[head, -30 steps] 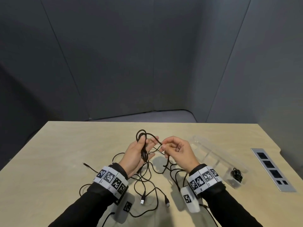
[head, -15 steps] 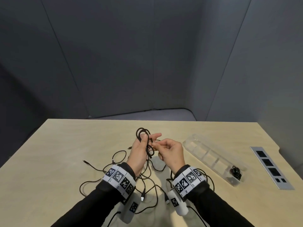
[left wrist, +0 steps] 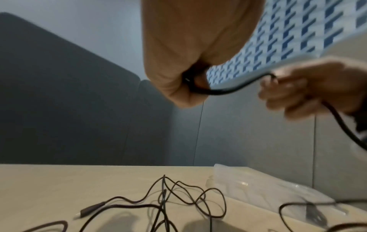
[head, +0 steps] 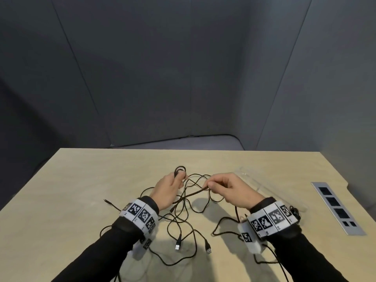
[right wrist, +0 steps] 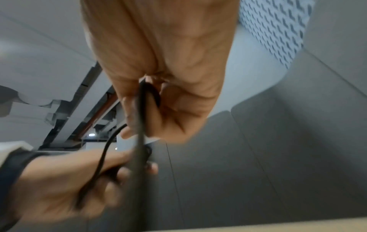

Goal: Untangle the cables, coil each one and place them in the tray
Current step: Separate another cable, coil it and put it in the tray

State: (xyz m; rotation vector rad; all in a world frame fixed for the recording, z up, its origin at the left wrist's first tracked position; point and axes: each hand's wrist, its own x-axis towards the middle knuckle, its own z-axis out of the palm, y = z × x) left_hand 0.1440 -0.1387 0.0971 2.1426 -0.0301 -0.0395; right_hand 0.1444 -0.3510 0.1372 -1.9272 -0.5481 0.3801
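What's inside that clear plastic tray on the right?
One small coiled black cable shows at the near end of the tray. The right hand and wristband cover much of the tray, so the rest is unseen.

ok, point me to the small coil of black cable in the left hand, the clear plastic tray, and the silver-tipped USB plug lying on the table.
small coil of black cable point(head: 180, 169): head view, loop above the fingers.
clear plastic tray point(left wrist: 256, 180): left wrist view, near wall.
silver-tipped USB plug point(head: 177, 247): head view, metal tip.

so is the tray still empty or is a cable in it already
Not empty, as far as the earlier head views show: a small coiled cable lay at its near end. Now the right hand and wrist hide most of the tray.
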